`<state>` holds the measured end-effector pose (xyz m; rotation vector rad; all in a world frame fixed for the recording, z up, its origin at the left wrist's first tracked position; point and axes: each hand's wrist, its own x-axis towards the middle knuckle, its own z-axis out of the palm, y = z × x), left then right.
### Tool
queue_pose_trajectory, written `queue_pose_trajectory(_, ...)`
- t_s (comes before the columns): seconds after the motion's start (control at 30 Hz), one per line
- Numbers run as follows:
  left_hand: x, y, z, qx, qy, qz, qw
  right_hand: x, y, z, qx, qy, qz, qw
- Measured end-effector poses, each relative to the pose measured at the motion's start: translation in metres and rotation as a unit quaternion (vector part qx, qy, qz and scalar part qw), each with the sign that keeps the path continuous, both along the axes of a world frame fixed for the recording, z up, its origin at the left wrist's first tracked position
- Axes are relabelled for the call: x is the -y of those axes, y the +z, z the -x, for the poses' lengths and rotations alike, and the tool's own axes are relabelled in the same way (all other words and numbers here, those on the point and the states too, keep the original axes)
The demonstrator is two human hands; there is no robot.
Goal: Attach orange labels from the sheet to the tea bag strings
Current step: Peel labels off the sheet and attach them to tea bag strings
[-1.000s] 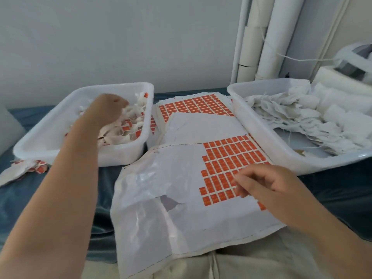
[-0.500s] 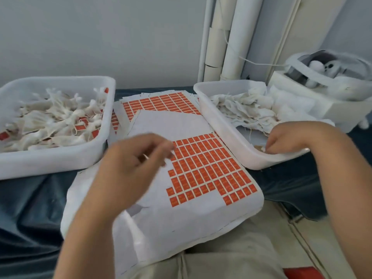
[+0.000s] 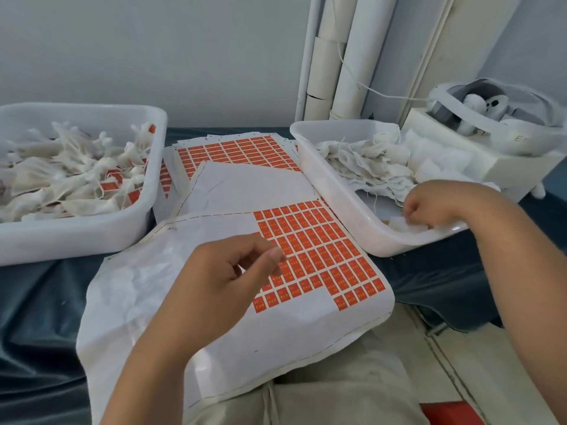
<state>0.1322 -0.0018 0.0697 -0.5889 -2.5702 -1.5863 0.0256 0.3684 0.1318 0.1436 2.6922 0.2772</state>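
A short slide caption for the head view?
Right hand grips a tea bag in the right tray; left hand hovers over the label sheet.

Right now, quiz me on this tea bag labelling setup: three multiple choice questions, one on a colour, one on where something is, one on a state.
1. The small rectangular labels on the near white paper sheet are: A. blue; B. orange; C. green.
2. The right hand is: A. flat on that sheet; B. raised in the air; C. inside the right-hand white plastic tub.
3. The near sheet is: A. full of labels; B. partly stripped; C. wholly bare.

Answers:
1 B: the block of labels is plainly orange.
2 C: it reaches among the plain white tea bags in that tub.
3 B: there is bare backing on the left side and labels on the right.
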Motion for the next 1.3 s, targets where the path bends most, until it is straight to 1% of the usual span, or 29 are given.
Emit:
queue_pose_trajectory(0.07,0.001,0.001,0.001,0.0,0.006,-0.001,1.0,-0.009,0.009,0.0,-0.088,-0.007,0.034,0.995)
queue_pose_trajectory(0.17,0.0,0.001,0.0,0.001,0.011,0.0,1.0,-0.014,0.028,-0.016,-0.218,-0.016,0.152,0.964)
queue_pose_trajectory(0.2,-0.001,0.001,-0.001,0.003,0.01,-0.001,1.0,-0.012,0.035,-0.022,-0.244,-0.015,0.2,0.949)
queue_pose_trajectory(0.27,-0.006,-0.001,-0.003,-0.001,0.003,-0.001,1.0,-0.003,0.048,-0.035,-0.267,0.001,0.284,0.921)
queue_pose_trajectory(0.33,-0.012,-0.003,-0.005,-0.008,0.0,-0.008,1.0,0.011,0.06,-0.048,-0.272,0.036,0.336,0.901)
queue_pose_trajectory(0.43,-0.025,-0.007,-0.009,-0.028,0.033,-0.046,0.998,0.043,0.07,-0.071,-0.261,0.115,0.323,0.903)
queue_pose_trajectory(0.53,-0.04,-0.011,-0.014,-0.052,0.067,-0.083,0.993,0.083,0.065,-0.092,-0.17,0.169,0.336,0.911)
queue_pose_trajectory(0.6,-0.046,-0.013,-0.017,-0.059,0.074,-0.086,0.992,0.103,0.051,-0.099,-0.114,0.177,0.366,0.907)
queue_pose_trajectory(0.67,-0.05,-0.016,-0.019,-0.052,0.064,-0.08,0.993,0.114,0.031,-0.102,-0.093,0.178,0.401,0.894)
queue_pose_trajectory(0.73,-0.052,-0.016,-0.023,-0.064,0.051,-0.043,0.996,0.122,0.009,-0.103,-0.121,0.147,0.467,0.864)
queue_pose_trajectory(0.77,-0.053,-0.016,-0.024,-0.086,0.041,-0.011,0.995,0.126,-0.002,-0.104,-0.141,0.108,0.52,0.836)
queue_pose_trajectory(0.8,-0.055,-0.017,-0.025,-0.114,0.031,0.025,0.993,0.13,-0.011,-0.104,-0.147,0.059,0.58,0.799)
queue_pose_trajectory(0.87,-0.059,-0.018,-0.026,-0.167,0.026,0.079,0.982,0.138,-0.023,-0.105,-0.124,-0.02,0.681,0.721)
queue_pose_trajectory(0.9,-0.061,-0.019,-0.025,-0.18,0.028,0.088,0.979,0.139,-0.029,-0.104,-0.117,-0.043,0.712,0.691)
queue_pose_trajectory(0.93,-0.063,-0.02,-0.024,-0.185,0.028,0.085,0.979,0.141,-0.032,-0.104,-0.118,-0.06,0.73,0.67)
queue_pose_trajectory(1.03,-0.063,-0.027,-0.02,-0.185,0.034,0.038,0.981,0.143,-0.043,-0.107,-0.143,-0.085,0.747,0.644)
queue_pose_trajectory(1.1,-0.062,-0.033,-0.018,-0.2,0.051,0.015,0.978,0.144,-0.05,-0.112,-0.142,-0.091,0.759,0.628)
queue_pose_trajectory(1.13,-0.063,-0.036,-0.017,-0.196,0.059,-0.012,0.979,0.145,-0.052,-0.114,-0.138,-0.086,0.764,0.624)
queue_pose_trajectory(1.2,-0.066,-0.036,-0.018,-0.155,0.067,-0.094,0.981,0.15,-0.054,-0.118,-0.154,-0.076,0.763,0.624)
queue_pose_trajectory(1.23,-0.066,-0.034,-0.021,-0.127,0.069,-0.134,0.98,0.152,-0.055,-0.12,-0.189,-0.076,0.75,0.629)
queue_pose_trajectory(1.3,-0.066,-0.029,-0.022,-0.043,0.075,-0.194,0.977,0.154,-0.063,-0.121,-0.317,-0.091,0.69,0.645)
